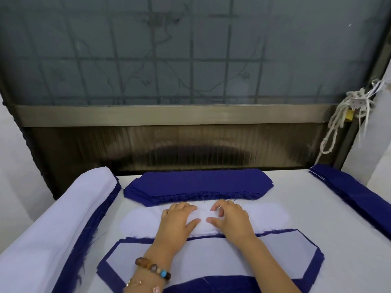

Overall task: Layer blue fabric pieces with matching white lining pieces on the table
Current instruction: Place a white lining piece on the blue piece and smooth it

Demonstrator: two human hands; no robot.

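Observation:
A stack of curved white lining pieces (270, 215) lies across the middle of the table. My left hand (179, 218) and my right hand (230, 216) rest side by side on its centre, fingertips bent onto the top sheet. Whether they pinch it I cannot tell. Behind the hands sits a thick stack of blue fabric pieces (196, 185). In front of them lies a blue piece (315, 263) with a white lining piece (211, 259) laid on top; my forearms cross over it.
A pile of white fabric over blue (63, 218) runs along the left table edge. Another blue stack (355, 191) lies along the right edge. A dark window frame (169, 115) stands behind the table, with cords (338, 123) hanging at the right.

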